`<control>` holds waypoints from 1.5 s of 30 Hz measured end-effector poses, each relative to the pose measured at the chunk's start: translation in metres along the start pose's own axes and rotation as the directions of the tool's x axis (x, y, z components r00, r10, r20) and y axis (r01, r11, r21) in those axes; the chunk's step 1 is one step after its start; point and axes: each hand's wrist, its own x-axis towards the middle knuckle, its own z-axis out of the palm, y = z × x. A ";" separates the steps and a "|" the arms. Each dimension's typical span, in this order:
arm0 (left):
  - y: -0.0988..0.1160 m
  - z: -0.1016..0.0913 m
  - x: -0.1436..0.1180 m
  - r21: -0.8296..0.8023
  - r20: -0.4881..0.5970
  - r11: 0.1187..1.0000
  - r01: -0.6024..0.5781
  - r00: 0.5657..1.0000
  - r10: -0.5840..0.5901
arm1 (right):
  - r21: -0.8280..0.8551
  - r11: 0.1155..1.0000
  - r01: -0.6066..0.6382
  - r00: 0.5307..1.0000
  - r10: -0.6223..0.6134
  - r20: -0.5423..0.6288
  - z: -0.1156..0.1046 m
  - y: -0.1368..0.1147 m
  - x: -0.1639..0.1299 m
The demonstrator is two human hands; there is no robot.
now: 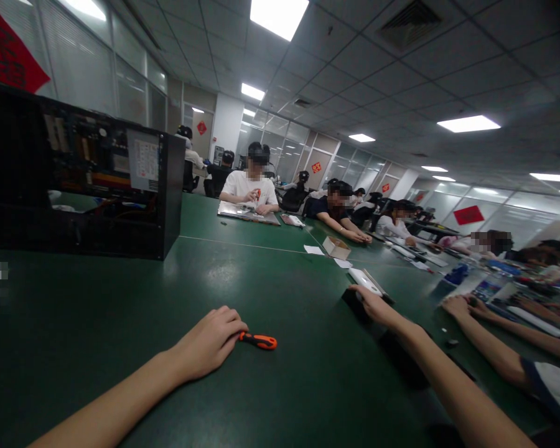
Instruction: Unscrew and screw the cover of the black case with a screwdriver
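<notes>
Left hand [210, 341] on screwdriver [259, 340] (orange)

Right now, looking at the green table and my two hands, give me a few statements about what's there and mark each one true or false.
1. The left hand rests on the green table at the end of an orange-and-black screwdriver. True.
2. The right hand lies on a red box. False: it lies on a dark object beside a white device.
3. An open computer case stands on the table at the left. True.
4. The screwdriver stands upright. False: it lies flat.
5. Nobody else sits at the table. False: several people sit along it.
</notes>
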 end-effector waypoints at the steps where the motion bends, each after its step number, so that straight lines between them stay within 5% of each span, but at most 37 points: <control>1: 0.000 0.000 0.000 0.005 0.005 1.000 0.002 1.000 -0.002 | 0.011 1.000 0.002 1.000 -0.002 0.000 -0.001 0.001 0.000; 15: 0.001 0.000 0.000 0.040 -0.001 0.999 -0.022 1.000 0.022 | 0.105 0.994 0.018 0.996 -0.009 -0.084 0.001 0.001 -0.003; 23: 0.003 0.000 -0.002 0.065 -0.034 0.997 -0.033 0.999 0.036 | 0.082 0.995 -0.054 0.971 0.072 -0.230 -0.014 -0.031 -0.011; 28: 0.004 -0.002 -0.004 0.043 -0.031 0.999 -0.002 1.000 0.004 | 0.064 0.971 -0.230 0.879 0.236 -0.413 -0.032 -0.047 -0.085; 33: -0.002 0.006 -0.001 -0.017 -0.101 0.999 0.039 0.994 -0.041 | -0.050 0.919 -0.390 0.852 0.340 -0.399 -0.009 -0.056 -0.177; 36: -0.008 0.010 0.002 -0.068 -0.174 0.995 0.071 0.981 -0.082 | -0.059 0.948 -0.314 0.895 0.274 -0.353 0.007 -0.089 -0.187; 41: -0.010 0.007 0.006 -0.237 -0.356 0.969 0.070 0.922 -0.154 | 0.106 0.994 0.032 0.995 -0.022 -0.097 0.010 -0.205 -0.139; 43: -0.010 0.004 0.006 -0.307 -0.411 0.947 0.092 0.885 -0.219 | 0.212 0.953 0.216 0.975 -0.223 0.011 0.011 -0.251 -0.108; 45: -0.011 0.001 0.004 -0.385 -0.433 0.915 0.125 0.851 -0.298 | 0.331 0.859 0.391 0.900 -0.432 0.057 0.017 -0.290 -0.074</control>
